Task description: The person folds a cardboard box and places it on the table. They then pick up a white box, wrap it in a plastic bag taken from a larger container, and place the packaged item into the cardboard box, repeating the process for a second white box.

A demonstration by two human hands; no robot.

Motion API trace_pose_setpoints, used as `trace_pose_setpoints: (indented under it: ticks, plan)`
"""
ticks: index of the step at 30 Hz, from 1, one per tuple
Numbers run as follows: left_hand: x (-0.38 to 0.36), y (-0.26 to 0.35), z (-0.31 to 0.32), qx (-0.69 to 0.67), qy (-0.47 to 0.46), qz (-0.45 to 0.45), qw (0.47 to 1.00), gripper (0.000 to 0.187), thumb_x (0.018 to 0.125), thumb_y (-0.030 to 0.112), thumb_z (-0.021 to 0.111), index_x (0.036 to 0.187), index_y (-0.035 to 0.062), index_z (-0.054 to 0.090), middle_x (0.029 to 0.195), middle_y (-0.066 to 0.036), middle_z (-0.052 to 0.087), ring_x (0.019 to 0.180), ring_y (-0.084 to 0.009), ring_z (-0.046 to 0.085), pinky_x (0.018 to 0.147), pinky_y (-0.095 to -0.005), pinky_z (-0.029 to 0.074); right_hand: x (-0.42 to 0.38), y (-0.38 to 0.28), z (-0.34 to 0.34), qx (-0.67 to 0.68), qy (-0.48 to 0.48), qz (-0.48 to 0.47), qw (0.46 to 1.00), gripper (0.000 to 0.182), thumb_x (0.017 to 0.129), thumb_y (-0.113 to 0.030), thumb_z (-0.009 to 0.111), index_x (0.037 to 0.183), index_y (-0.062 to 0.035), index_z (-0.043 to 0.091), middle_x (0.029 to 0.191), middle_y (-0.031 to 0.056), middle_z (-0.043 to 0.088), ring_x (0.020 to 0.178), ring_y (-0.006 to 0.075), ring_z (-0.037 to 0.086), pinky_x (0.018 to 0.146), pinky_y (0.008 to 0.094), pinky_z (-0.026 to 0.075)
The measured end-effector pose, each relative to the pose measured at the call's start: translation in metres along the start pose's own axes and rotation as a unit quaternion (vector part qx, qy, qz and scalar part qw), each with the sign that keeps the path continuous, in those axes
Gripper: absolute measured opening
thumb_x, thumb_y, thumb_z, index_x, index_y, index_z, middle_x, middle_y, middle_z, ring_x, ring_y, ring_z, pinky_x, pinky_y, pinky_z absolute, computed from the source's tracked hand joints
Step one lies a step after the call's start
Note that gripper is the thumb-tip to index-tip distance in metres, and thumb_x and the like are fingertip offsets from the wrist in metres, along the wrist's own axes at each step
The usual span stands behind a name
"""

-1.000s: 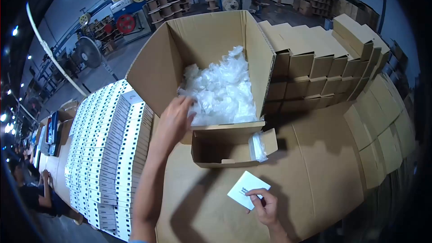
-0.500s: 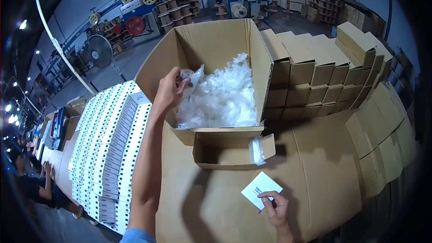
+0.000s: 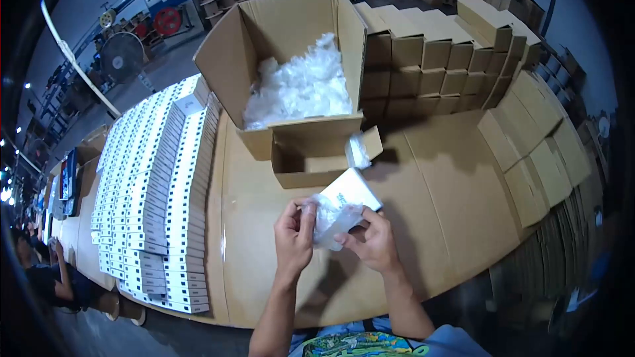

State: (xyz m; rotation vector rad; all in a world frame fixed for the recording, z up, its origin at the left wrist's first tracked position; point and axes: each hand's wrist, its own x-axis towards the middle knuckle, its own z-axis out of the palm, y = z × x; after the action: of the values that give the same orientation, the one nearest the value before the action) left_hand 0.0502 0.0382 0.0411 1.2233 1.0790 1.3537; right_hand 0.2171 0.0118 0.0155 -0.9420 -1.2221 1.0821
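Note:
In front of my chest, my left hand (image 3: pixel 296 233) pinches one side of a clear plastic bag (image 3: pixel 327 225). My right hand (image 3: pixel 372 238) is closed at the bag's other side, its fingers at the lower edge of a flat white square box (image 3: pixel 350 190) with small dark print. The box's lower corner overlaps the bag's mouth. Just beyond them sits an open small cardboard box (image 3: pixel 307 177), with a plastic-wrapped white piece (image 3: pixel 358 152) at its right end. Behind it, a large open carton (image 3: pixel 278 18) holds a heap of clear plastic bags (image 3: pixel 304 89).
Stacked white boxes (image 3: pixel 149 205) line the left of the cardboard-covered table (image 3: pixel 423 244). Brown cardboard boxes (image 3: pixel 423 49) are piled at the back right, with more along the right edge (image 3: pixel 529 152). Another person (image 3: pixel 56 277) is at far left.
My left hand has come back from the large carton with a plastic bag. My right hand has lifted the white box off the table, bringing it to the bag. The view has tilted down.

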Motion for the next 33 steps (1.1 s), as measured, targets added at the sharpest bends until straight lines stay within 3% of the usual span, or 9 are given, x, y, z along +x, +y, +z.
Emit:
trace_pose_setpoints:
  ticks: [3, 10, 13, 17, 21, 24, 25, 31, 33]
  plan:
    - [-0.027, -0.018, -0.004, -0.009, 0.025, 0.015, 1.000, 0.017, 0.105, 0.014, 0.060, 0.111, -0.0020, 0.063, 0.082, 0.000, 0.065, 0.069, -0.0036, 0.055, 0.061, -0.0205, 0.044, -0.022, 0.001, 0.006, -0.076, 0.028, 0.081, 0.993, 0.029, 0.093, -0.021, 0.077, 0.109, 0.0039, 0.072, 0.094, 0.0058, 0.069, 0.083, 0.0107, 0.062, 0.072, 0.0261, 0.053]
    - [-0.060, -0.016, -0.030, -0.021, -0.035, -0.053, 0.998, 0.021, 0.093, 0.008, 0.074, 0.108, -0.0033, 0.065, 0.092, -0.006, 0.073, 0.077, -0.0084, 0.066, 0.066, -0.0221, 0.051, -0.048, 0.005, 0.024, 0.000, 0.164, 0.096, 0.982, 0.035, 0.102, -0.030, 0.067, 0.099, 0.0047, 0.071, 0.091, 0.0037, 0.066, 0.083, 0.0082, 0.057, 0.073, 0.0275, 0.047]
    - [-0.068, -0.017, -0.028, -0.021, -0.002, -0.072, 0.997, 0.016, 0.098, 0.012, 0.068, 0.090, -0.0023, 0.068, 0.083, -0.001, 0.068, 0.073, -0.0054, 0.059, 0.064, -0.0226, 0.047, -0.058, 0.005, 0.028, 0.068, 0.104, 0.112, 0.986, 0.028, 0.101, -0.023, 0.069, 0.099, 0.0045, 0.071, 0.093, 0.0037, 0.065, 0.088, 0.0099, 0.061, 0.079, 0.0261, 0.052]
    - [-0.067, -0.037, -0.037, 0.021, 0.066, -0.069, 0.995, 0.030, 0.106, 0.024, 0.057, 0.094, -0.0013, 0.067, 0.073, 0.003, 0.058, 0.067, -0.0050, 0.048, 0.059, -0.0236, 0.039, -0.083, 0.030, 0.025, -0.037, 0.014, 0.130, 0.991, 0.025, 0.096, -0.019, 0.074, 0.093, 0.0051, 0.070, 0.081, 0.0044, 0.066, 0.086, 0.0097, 0.064, 0.071, 0.0258, 0.055]
    - [-0.052, -0.033, -0.047, 0.003, 0.170, 0.025, 0.985, 0.018, 0.102, 0.021, 0.064, 0.102, 0.0035, 0.065, 0.086, 0.000, 0.057, 0.075, -0.0091, 0.051, 0.062, -0.0260, 0.041, -0.088, 0.037, 0.024, -0.140, 0.039, 0.087, 0.985, 0.026, 0.094, -0.021, 0.076, 0.088, 0.0028, 0.070, 0.074, 0.0073, 0.065, 0.071, 0.0130, 0.063, 0.064, 0.0265, 0.054]
    - [-0.055, -0.001, -0.046, 0.327, 0.151, 0.292, 0.886, 0.025, 0.089, 0.017, 0.077, 0.107, 0.0036, 0.066, 0.100, -0.007, 0.061, 0.086, -0.0189, 0.058, 0.070, -0.0322, 0.048, -0.083, 0.034, 0.023, -0.186, 0.052, 0.077, 0.978, 0.024, 0.094, -0.022, 0.076, 0.088, 0.0010, 0.071, 0.076, 0.0098, 0.065, 0.068, 0.0158, 0.062, 0.061, 0.0295, 0.053]
    - [-0.058, 0.001, -0.046, 0.350, 0.109, 0.294, 0.883, 0.039, 0.077, 0.014, 0.085, 0.110, 0.0051, 0.068, 0.107, -0.011, 0.061, 0.096, -0.0279, 0.060, 0.079, -0.0379, 0.050, -0.081, 0.028, 0.025, -0.192, 0.055, 0.081, 0.977, 0.024, 0.093, -0.022, 0.076, 0.087, 0.0005, 0.071, 0.077, 0.0107, 0.066, 0.068, 0.0169, 0.062, 0.061, 0.0309, 0.053]
    - [-0.041, 0.005, -0.030, 0.426, -0.018, 0.276, 0.861, 0.029, 0.078, 0.012, 0.084, 0.104, 0.0098, 0.071, 0.105, -0.008, 0.064, 0.096, -0.0278, 0.063, 0.083, -0.0399, 0.050, -0.072, 0.008, 0.026, -0.280, 0.029, -0.049, 0.958, 0.021, 0.089, -0.016, 0.078, 0.086, 0.0011, 0.068, 0.082, 0.0135, 0.063, 0.077, 0.0248, 0.060, 0.068, 0.0366, 0.048]
    - [-0.036, 0.003, -0.028, 0.401, -0.044, 0.286, 0.869, 0.028, 0.081, 0.010, 0.082, 0.105, 0.0087, 0.069, 0.101, -0.007, 0.068, 0.093, -0.0260, 0.064, 0.084, -0.0395, 0.050, -0.074, 0.005, 0.023, -0.292, 0.032, -0.020, 0.956, 0.020, 0.087, -0.016, 0.079, 0.085, 0.0005, 0.068, 0.084, 0.0162, 0.064, 0.081, 0.0309, 0.059, 0.072, 0.0405, 0.048]
